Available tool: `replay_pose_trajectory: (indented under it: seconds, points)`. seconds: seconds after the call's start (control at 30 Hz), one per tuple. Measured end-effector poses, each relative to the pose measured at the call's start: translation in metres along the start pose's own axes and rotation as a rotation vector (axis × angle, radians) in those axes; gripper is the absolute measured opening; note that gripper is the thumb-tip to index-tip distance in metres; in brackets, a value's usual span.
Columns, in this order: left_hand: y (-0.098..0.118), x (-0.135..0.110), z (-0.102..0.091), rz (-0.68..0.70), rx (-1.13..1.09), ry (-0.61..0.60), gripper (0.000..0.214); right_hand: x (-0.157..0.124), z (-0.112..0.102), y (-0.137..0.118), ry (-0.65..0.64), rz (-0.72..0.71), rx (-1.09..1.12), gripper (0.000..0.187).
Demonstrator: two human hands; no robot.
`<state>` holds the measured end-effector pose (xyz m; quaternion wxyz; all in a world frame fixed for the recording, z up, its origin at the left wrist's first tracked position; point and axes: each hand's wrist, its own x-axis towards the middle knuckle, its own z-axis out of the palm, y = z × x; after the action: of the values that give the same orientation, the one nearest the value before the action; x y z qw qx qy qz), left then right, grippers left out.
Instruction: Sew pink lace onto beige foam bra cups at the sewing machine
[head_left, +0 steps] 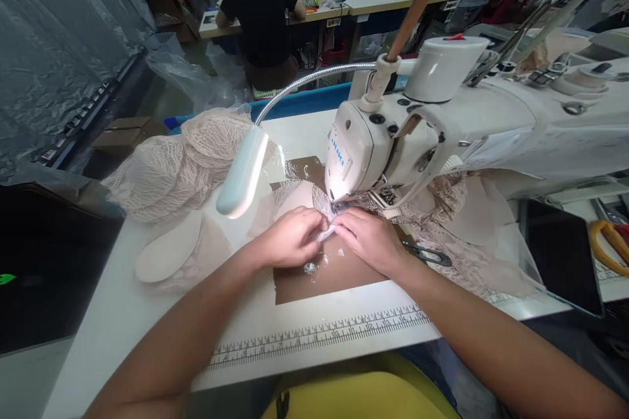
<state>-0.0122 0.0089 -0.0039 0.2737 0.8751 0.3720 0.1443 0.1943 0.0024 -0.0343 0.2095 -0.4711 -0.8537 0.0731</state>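
Just in front of the needle of a white sewing machine (351, 144), my two hands meet over a piece of pale lace fabric (295, 196). My left hand (297, 236) is closed, pinching the fabric's edge between thumb and fingers. My right hand (366, 239) presses its fingertips together on the same edge, close to the presser foot (338, 205). Part of the fabric lies behind my left fingers, and the stitching point is mostly hidden. Brown tape (304, 285) covers the table under my hands. Black thread snips (427, 253) lie beside my right wrist.
A heap of beige lace pieces (181, 157) and a smooth cup piece (170, 249) lie at left. A lit lamp (243, 173) hangs over the table. More lace (457, 236), a dark tablet (560, 255) and orange-handled scissors (609, 245) are at right. A co-worker (258, 13) sits beyond.
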Motion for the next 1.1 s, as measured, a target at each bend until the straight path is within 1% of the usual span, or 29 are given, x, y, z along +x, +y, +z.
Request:
replay_pose_trajectory:
  seconds: [0.07, 0.1, 0.2, 0.23, 0.3, 0.37, 0.5, 0.6, 0.67, 0.73, 0.8, 0.93, 1.1]
  points:
    - [0.000, -0.003, -0.002, 0.051, 0.050, -0.060, 0.036, 0.000, 0.000, 0.001, -0.008, 0.022, 0.050, 0.022]
    - [0.000, -0.004, -0.002, 0.064, 0.081, -0.060, 0.038, 0.000, -0.001, 0.002, -0.013, 0.027, 0.072, 0.023]
    - [-0.003, -0.001, 0.004, 0.086, 0.160, 0.032, 0.021, -0.001, -0.001, 0.004, -0.023, 0.005, 0.121, 0.025]
    - [-0.005, 0.000, 0.007, 0.100, 0.169, 0.063, 0.019, -0.001, -0.001, 0.004, -0.021, 0.000, 0.126, 0.024]
    - [-0.007, 0.003, 0.012, 0.144, 0.174, 0.101, 0.024, -0.002, -0.001, 0.004, -0.012, -0.004, 0.115, 0.020]
    - [-0.008, 0.005, 0.014, 0.197, 0.183, 0.109, 0.030, -0.002, 0.000, 0.004, -0.005, -0.007, 0.095, 0.019]
    - [-0.010, 0.005, 0.010, 0.271, 0.272, 0.092, 0.037, -0.006, 0.000, 0.004, -0.011, -0.056, 0.051, 0.025]
    - [-0.009, 0.003, 0.006, 0.268, 0.336, 0.055, 0.038, -0.012, -0.003, 0.005, -0.024, -0.118, -0.007, 0.026]
    - [-0.008, 0.003, 0.006, 0.255, 0.347, 0.034, 0.034, -0.015, -0.006, 0.006, -0.039, -0.151, -0.044, 0.027]
    - [-0.006, 0.002, 0.007, 0.259, 0.351, 0.028, 0.031, -0.018, -0.008, 0.005, -0.058, -0.169, -0.065, 0.029]
    - [-0.005, 0.002, 0.009, 0.263, 0.367, 0.029, 0.033, -0.019, -0.010, 0.004, -0.077, -0.178, -0.079, 0.030]
    - [-0.006, 0.003, 0.013, 0.233, 0.418, 0.023, 0.035, -0.017, -0.011, 0.002, -0.094, -0.168, -0.118, 0.032]
    - [-0.009, 0.005, 0.015, 0.211, 0.445, 0.064, 0.035, -0.014, -0.009, 0.002, -0.135, -0.108, -0.126, 0.035]
